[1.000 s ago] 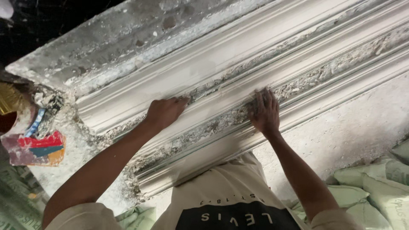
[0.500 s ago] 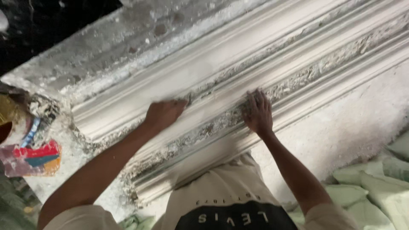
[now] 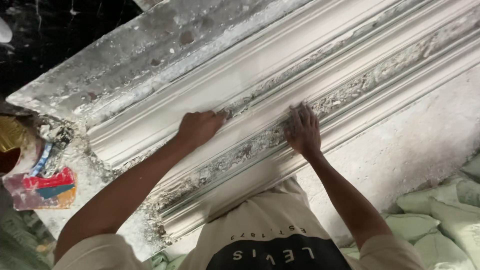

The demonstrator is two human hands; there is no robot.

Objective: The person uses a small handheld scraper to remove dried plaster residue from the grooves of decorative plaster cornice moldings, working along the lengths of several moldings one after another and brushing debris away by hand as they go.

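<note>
A long white plaster cornice moulding (image 3: 310,65) with ridges and crusted grooves lies diagonally on a work surface. My left hand (image 3: 200,127) rests on it with fingers curled, its fingertips in a rough groove; whether it grips anything I cannot tell. My right hand (image 3: 302,131) lies flat with fingers spread on a crumbly band of the moulding, a little to the right of the left hand. Loose plaster crumbs (image 3: 235,152) fill the groove between the two hands.
A plaster-smeared slab (image 3: 150,55) runs behind the moulding. A colourful stained bag or wrapper (image 3: 42,187) and a gold-coloured object (image 3: 10,135) sit at the left. Pale green sacks (image 3: 440,210) lie at the lower right beside a rough grey floor (image 3: 415,145).
Both hands have slid slightly right along the moulding, and the view has shifted a little; the hands keep contact with the plaster.
</note>
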